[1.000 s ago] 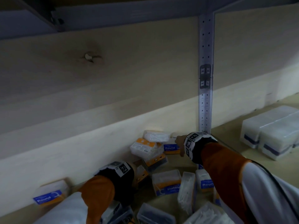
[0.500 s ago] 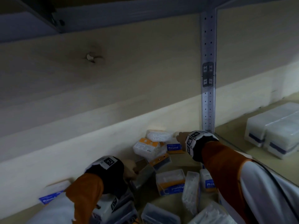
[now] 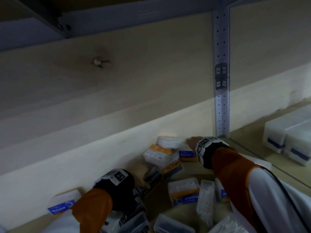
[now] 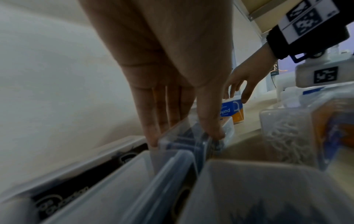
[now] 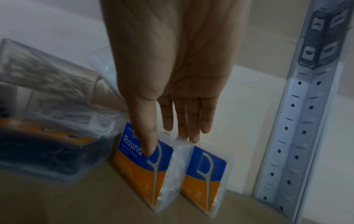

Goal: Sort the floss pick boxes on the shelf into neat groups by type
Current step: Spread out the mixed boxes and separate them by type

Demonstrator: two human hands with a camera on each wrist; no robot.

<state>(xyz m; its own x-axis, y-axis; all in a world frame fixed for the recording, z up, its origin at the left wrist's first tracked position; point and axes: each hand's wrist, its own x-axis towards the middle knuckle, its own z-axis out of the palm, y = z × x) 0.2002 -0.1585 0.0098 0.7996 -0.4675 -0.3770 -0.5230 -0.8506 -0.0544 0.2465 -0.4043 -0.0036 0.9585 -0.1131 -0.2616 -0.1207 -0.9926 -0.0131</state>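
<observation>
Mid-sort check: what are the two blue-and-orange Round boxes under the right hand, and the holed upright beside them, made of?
Blue-and-orange Round boxes: seemingly thin, clear, glossy plastic; white picks show through the side, and the face is printed. Pale grey holed upright post: probably coated metal, given its smooth sheen, folded angle and punched holes.

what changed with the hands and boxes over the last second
The left hand has drawn back a little to the left, bringing the dark-filled clear box it pinches partly out of the pile. The right hand stays by the shelf post, thumb and fingers on the upright Round box. The pile otherwise lies as before.
</observation>
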